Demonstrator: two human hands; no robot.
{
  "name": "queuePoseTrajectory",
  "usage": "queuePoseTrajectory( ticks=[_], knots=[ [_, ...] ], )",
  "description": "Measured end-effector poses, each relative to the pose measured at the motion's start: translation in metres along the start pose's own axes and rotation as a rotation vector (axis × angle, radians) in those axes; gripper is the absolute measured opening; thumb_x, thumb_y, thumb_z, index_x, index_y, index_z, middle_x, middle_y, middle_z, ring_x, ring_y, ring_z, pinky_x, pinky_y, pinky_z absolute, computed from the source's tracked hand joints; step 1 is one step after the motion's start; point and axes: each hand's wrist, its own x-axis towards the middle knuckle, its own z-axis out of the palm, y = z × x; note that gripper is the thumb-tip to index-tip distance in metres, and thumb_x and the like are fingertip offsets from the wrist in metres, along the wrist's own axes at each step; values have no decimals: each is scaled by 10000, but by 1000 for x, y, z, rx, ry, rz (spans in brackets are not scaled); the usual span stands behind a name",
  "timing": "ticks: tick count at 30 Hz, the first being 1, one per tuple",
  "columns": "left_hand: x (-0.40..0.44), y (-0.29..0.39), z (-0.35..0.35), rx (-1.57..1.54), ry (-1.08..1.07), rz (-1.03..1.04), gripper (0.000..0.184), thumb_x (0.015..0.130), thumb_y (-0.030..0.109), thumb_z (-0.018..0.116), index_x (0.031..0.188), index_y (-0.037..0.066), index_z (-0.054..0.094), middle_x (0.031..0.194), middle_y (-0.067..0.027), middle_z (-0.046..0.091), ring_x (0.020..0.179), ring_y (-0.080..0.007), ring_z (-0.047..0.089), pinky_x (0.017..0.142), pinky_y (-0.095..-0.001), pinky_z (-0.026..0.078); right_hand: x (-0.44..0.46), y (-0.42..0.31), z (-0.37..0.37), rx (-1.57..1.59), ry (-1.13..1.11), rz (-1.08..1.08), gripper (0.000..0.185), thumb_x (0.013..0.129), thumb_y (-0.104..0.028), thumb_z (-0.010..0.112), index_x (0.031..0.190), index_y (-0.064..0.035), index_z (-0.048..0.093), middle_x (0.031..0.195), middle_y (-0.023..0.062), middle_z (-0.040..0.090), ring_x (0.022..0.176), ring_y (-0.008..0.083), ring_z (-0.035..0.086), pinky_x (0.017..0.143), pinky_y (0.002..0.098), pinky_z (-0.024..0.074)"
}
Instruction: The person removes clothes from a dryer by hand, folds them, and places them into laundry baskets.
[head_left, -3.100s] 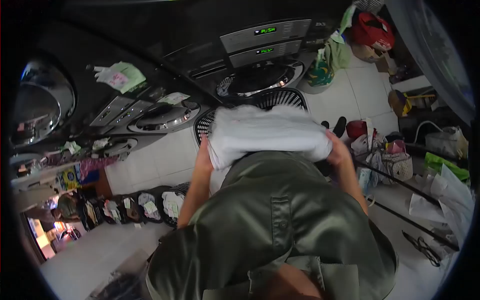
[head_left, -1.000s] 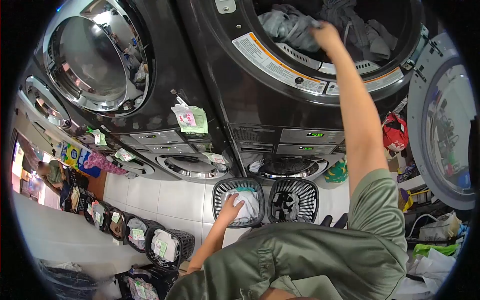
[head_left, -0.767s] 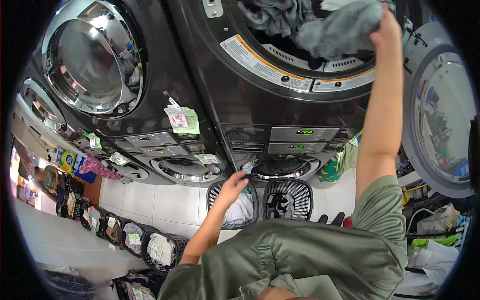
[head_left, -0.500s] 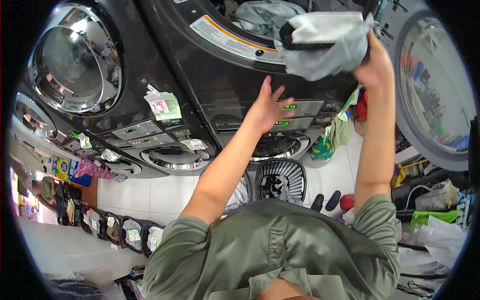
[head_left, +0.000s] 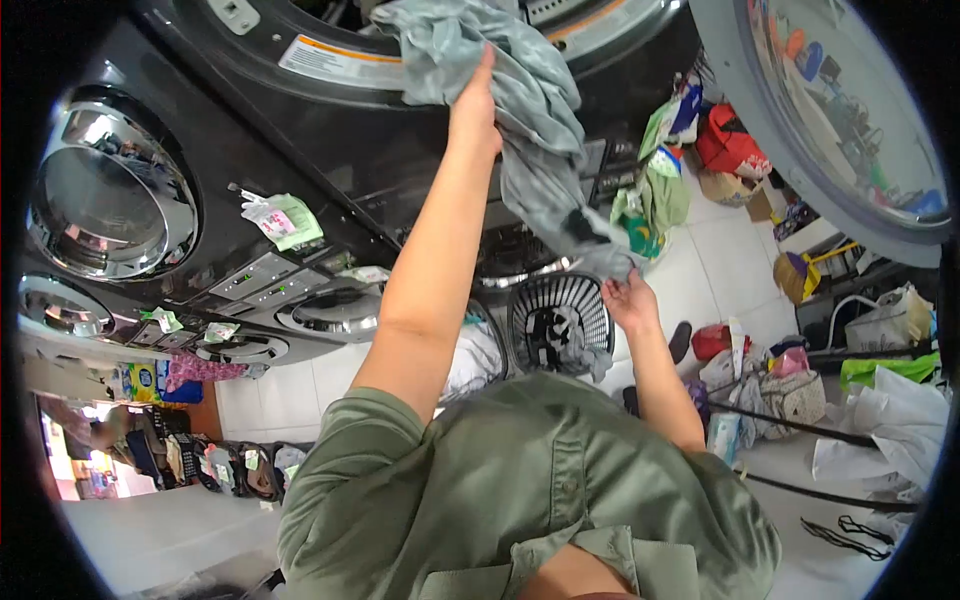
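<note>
Stretching down from the opening of the black machine [head_left: 360,140], the grey cloth [head_left: 540,130] is gripped near its top by the left hand [head_left: 474,118], thumb in front, while its lower end is pinched by the right hand's [head_left: 630,300] curled fingers, near the black basket [head_left: 594,305].

No wording can be read — print on the rim label [head_left: 335,65] and green tag [head_left: 293,222] is too small.
</note>
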Motion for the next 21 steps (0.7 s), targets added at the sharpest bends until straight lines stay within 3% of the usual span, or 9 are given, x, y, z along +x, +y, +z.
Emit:
queuePoseTrajectory(
  ticks=[4,7,8,10,12,14,18,19,21],
  knots=[
    [-29,-2,2,-23,6,497,400,810,201,576,1129,-8,456,1135,-66,499,1008,-168,482,857,-297,373,55,20,-60,-99,44,79,204,865,-181,421,990,-36,491,784,85,504,776,230,482,792,361,407],
    [-56,3,5,74,110,509,370,839,226,524,1116,-12,461,1128,-84,499,974,-166,501,829,-288,397,72,31,-87,-254,303,315,145,830,-201,440,896,-76,474,782,87,510,662,223,476,697,356,427],
    [-53,5,5,161,80,556,485,862,312,474,1199,-21,374,1111,-181,495,1012,-283,490,879,-365,389,84,31,-95,-254,310,321,145,830,-201,440,896,-76,474,782,87,510,662,223,476,697,356,427],
    [-86,16,13,111,-113,400,385,875,239,464,1185,19,402,1178,-74,461,1038,-213,479,888,-353,392,81,25,-91,-437,140,178,186,809,-214,470,937,-81,452,785,75,514,695,218,495,698,356,421],
    [-99,14,-1,126,-138,328,440,859,327,486,1152,3,436,1130,-89,498,996,-175,498,840,-299,412,30,3,-29,-801,-64,-233,346,794,-243,503,1087,-89,401,909,73,527,806,206,507,725,362,408],
    [-130,12,-11,169,-148,-189,531,854,428,443,1192,20,403,1149,-89,488,1029,-179,489,864,-313,413,-17,-6,34,-751,-232,-678,562,771,-309,541,1236,-104,300,1102,84,476,949,197,465,761,376,397],
    [-167,14,-50,260,-381,-630,594,843,470,418,1236,29,361,1215,-77,446,1100,-169,445,898,-305,384,-82,-19,97,-571,-983,-574,861,664,-410,636,1325,-115,169,1263,72,360,1174,206,315,921,364,323],
    [-172,16,-58,232,-417,-603,605,847,420,438,1270,9,302,1244,-97,419,1131,-210,423,950,-338,337,-74,-14,100,-787,-1098,-585,863,636,-418,660,1311,-96,230,1268,63,356,1186,176,312,944,306,302],
    [-183,35,-67,192,-487,-525,615,834,397,475,1267,-4,301,1237,-103,426,1126,-213,428,949,-341,337,-78,2,95,-1101,-1162,-217,549,696,-254,652,1166,-61,445,1117,33,488,1033,109,437,885,259,342]
  ],
)
